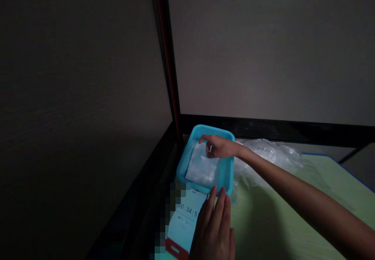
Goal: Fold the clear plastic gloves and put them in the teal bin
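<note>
A dim room, seen from above a pale green worktop [281, 228] with a blue edge, pushed into a corner of plain walls. At the worktop's far left corner sits a turquoise plastic tub [227, 174], square with rounded corners. Inside it lies a white, crumpled bag or sheet [202, 168], resting on the bottom. The right hand [218, 147] reaches across from the right into the tub, fingers curled loosely above the white material; whether it pinches anything I cannot tell. The left hand [215, 228] lies flat and open, holding nothing, fingertips touching the tub's near rim and the palm beside a phone [184, 225] showing a running timer. Behind the tub, along the far edge, sits a heap of clear crumpled plastic [269, 154]. The white piece is already inside the tub; the clear heap remains outside.
</note>
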`<state>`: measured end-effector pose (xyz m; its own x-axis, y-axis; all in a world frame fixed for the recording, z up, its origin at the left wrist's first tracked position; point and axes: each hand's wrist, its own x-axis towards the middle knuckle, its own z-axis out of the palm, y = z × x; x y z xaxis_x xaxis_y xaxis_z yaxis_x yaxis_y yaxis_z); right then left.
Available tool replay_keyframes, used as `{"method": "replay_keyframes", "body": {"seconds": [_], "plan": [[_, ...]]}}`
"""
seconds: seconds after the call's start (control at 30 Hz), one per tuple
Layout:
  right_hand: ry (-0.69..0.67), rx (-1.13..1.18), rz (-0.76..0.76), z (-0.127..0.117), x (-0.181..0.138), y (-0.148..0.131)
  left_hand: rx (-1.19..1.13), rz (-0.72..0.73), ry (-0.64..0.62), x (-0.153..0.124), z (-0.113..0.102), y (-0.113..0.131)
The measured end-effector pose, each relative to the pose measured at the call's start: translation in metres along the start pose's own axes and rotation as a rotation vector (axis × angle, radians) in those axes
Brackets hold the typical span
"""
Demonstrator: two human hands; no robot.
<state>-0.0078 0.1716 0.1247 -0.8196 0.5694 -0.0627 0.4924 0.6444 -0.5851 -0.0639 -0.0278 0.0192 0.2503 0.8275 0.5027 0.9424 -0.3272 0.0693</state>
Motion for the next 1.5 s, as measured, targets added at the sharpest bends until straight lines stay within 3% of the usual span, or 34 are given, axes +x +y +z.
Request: {"method": "replay_keyframes", "body": {"seconds": [0.2, 0.47, 0.7, 1.03, 1.27, 1.5], "plan": [[0.016, 0.090, 0.148, 0.021, 0.002, 0.000, 0.002, 0.032, -0.007, 0.000, 0.001, 0.001], [-0.014, 0.010, 0.113, 0.007, 0.001, 0.004, -0.028, -0.003, -0.014, 0.001, -0.001, 0.002], [-0.062, -0.090, -0.043, 0.007, 0.001, 0.007, -0.042, -0.030, -0.025, 0.000, 0.002, 0.006], [-0.318, -0.288, -0.282, -0.017, 0.009, -0.018, 0.030, 0.012, -0.063, 0.001, 0.003, 0.003], [-0.474, -0.370, -0.300, -0.003, 0.010, -0.021, -0.016, -0.012, -0.092, 0.000, 0.003, 0.003], [-0.505, -0.408, -0.315, 0.010, 0.011, -0.015, -0.024, 0.008, -0.102, -0.001, 0.004, 0.003]]}}
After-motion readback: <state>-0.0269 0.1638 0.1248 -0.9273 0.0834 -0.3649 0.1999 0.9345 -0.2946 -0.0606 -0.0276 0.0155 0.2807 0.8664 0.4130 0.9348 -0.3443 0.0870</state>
